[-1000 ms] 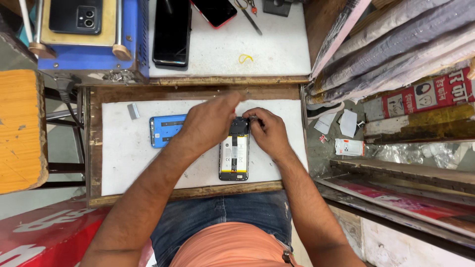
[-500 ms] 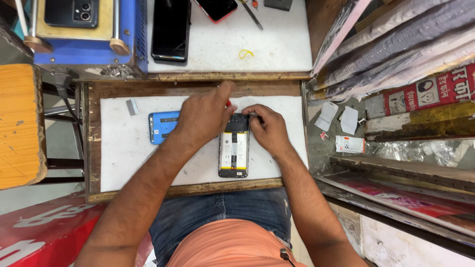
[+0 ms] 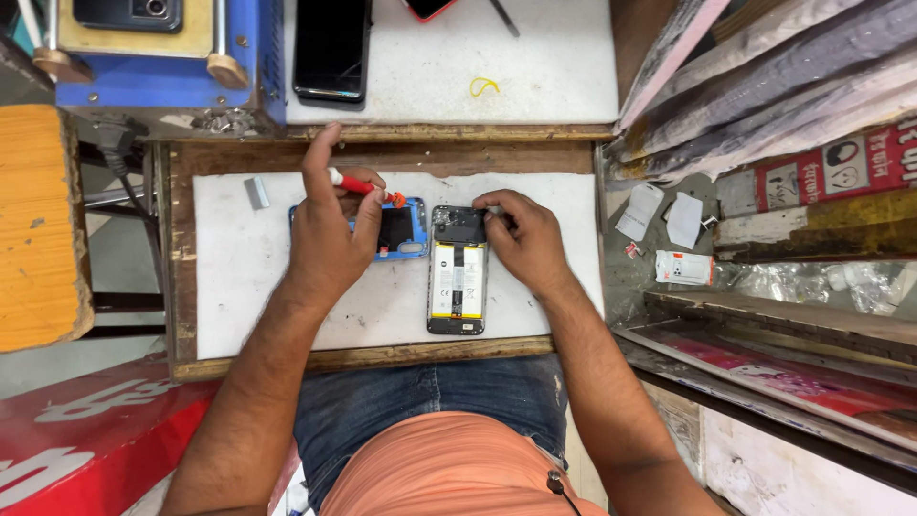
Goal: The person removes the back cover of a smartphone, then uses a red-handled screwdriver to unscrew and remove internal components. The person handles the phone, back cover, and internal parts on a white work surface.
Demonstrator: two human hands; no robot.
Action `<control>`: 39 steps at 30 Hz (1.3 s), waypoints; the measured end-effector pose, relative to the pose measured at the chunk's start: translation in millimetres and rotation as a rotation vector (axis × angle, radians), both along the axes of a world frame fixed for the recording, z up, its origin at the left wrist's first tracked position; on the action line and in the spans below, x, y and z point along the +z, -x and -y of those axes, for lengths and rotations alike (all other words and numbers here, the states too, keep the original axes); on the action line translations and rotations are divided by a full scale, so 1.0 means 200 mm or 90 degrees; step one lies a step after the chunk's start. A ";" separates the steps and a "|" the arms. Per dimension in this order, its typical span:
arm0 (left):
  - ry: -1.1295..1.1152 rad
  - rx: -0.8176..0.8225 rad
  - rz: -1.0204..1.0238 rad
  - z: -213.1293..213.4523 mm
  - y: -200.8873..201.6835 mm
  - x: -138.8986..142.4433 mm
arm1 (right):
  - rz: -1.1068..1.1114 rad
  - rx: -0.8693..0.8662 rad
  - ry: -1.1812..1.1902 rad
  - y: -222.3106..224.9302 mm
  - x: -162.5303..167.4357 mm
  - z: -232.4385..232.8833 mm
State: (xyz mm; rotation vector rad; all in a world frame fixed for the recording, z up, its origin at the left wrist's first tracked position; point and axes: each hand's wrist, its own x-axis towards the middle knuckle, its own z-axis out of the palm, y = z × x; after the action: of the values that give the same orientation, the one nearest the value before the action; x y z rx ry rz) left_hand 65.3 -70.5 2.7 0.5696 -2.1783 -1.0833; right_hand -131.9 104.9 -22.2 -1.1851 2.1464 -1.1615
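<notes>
Screwdriver (image 3: 361,184) lifts off the opened phone (image 3: 457,270), my left fingers (image 3: 330,196) pinching it; right fingers (image 3: 497,212) grip the phone's top.

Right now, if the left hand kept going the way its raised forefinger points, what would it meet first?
The left hand, holding a red screwdriver, points up the picture. It would probably cross the wooden table edge first, then reach the black phone beyond; depth is unclear.

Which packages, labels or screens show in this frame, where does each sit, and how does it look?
Dark phone screen: upper bench, black rectangle.
Battery label: on the opened phone by the right hand, white and yellow.
Small packets: right ledge, white with red marks.
Carton: right shelf, red and white.
</notes>
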 end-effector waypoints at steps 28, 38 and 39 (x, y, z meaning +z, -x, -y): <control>0.194 -0.069 0.079 -0.15 0.21 -0.06 | 0.029 -0.005 0.020 0.01 0.02 -0.01; 0.194 -0.084 0.094 -0.15 0.24 0.02 | 0.017 -0.002 -0.007 0.01 0.00 -0.01; 0.211 -0.113 0.073 -0.15 0.24 0.04 | 0.017 -0.002 -0.014 0.01 0.00 -0.01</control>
State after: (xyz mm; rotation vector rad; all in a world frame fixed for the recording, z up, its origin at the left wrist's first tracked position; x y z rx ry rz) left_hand 17.6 -41.1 11.3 0.2990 -2.4790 -0.7649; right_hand -134.8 106.0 -21.6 -1.1505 2.1371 -1.1452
